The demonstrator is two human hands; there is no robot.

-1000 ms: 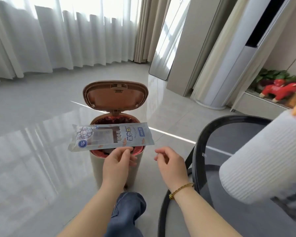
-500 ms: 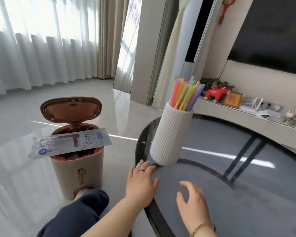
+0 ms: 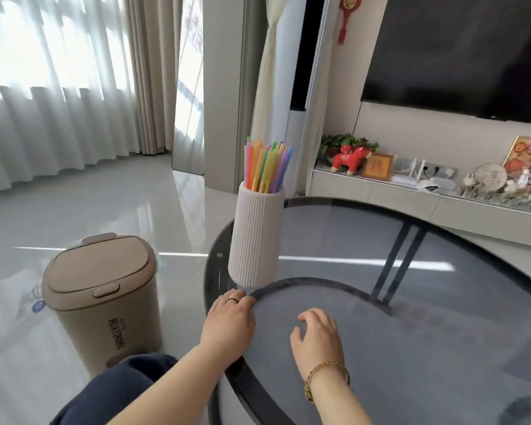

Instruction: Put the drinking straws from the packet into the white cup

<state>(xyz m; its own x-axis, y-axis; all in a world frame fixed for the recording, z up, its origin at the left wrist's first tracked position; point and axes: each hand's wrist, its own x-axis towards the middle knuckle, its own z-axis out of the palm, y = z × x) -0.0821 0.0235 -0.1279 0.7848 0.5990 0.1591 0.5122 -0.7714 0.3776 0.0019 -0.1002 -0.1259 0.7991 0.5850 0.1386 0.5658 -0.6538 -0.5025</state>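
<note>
The white ribbed cup [image 3: 256,237] stands upright near the left edge of the round dark glass table [image 3: 442,302]. A bunch of coloured drinking straws [image 3: 267,167] sticks up out of it. My left hand [image 3: 229,320] lies flat on the table's rim just in front of the cup, holding nothing. My right hand [image 3: 318,338] rests on the glass to the right of it, fingers loosely spread and empty. The clear straw packet [image 3: 34,300] is caught under the lid of the beige bin; only its ends poke out at the sides.
The beige lidded bin [image 3: 105,305] stands on the glossy floor left of the table, beside my knee [image 3: 117,391]. A low TV shelf [image 3: 442,191] with ornaments runs along the far right wall under a dark screen. Curtains hang at the left.
The bin lid has dropped shut over the packet. My view has swung right and up towards the table. Both hands stay resting on the table near the cup.
</note>
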